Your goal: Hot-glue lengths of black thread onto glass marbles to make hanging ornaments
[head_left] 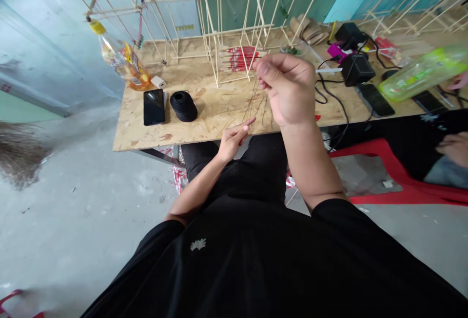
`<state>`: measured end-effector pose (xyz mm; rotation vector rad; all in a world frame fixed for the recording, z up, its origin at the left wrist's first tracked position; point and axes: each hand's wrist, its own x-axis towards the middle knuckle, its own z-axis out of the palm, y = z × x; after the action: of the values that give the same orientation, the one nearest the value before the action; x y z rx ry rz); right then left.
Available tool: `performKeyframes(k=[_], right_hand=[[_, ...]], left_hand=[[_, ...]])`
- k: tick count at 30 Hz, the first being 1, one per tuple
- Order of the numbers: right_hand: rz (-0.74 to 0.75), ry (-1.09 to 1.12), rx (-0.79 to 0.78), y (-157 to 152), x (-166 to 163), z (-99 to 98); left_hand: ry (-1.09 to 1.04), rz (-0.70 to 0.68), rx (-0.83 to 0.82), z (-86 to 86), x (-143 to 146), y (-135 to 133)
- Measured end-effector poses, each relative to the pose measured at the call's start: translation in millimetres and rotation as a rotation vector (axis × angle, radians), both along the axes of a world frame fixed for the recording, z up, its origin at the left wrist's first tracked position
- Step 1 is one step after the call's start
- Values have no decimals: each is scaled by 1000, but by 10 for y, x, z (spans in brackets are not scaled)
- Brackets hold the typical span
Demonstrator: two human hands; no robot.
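Thread [250, 106], prob. btwn hands [288, 86] [231, 142], nr tbl edge [164, 143]

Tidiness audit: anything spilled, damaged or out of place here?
No visible spill or damage. Untidy, though: a black cable droops over the front edge of the table, possibly a snag; crumpled red-and-white plastic shows beneath, like litter.

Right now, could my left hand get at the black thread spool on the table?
Probably yes: the black thread spool stands left of your left hand, with bare tabletop between them. The dark strands running down from your right hand might need slackening first.
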<state>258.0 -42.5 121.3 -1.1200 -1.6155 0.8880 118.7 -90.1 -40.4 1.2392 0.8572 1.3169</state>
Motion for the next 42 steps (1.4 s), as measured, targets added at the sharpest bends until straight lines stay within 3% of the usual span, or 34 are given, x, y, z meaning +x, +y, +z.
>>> performKeyframes(k=[6,12,15,19,23,27,38,42], right_hand=[[138,-46,58,31,-12,-37],[200,-92,17,292,254,-141],[252,-84,39,343,353,-199],[75,105,145,229,321,-289],[41,52,111,156,290,-355],[-41,139,130,184,384,-407],[37,74,159,6,756,-255],[71,3,88,-76,837,-261]], left_hand=[[-183,-107,-126,-7,31,-43],[-348,-193,-196,-9,-31,-50],[-400,-155,-206,7,-62,-59],[-383,-94,-279,29,-70,-74],[-382,-49,-277,25,-76,-71],[-342,13,-249,13,-121,-62],[-239,148,-153,141,-423,-13],[-214,202,-108,189,-483,2]])
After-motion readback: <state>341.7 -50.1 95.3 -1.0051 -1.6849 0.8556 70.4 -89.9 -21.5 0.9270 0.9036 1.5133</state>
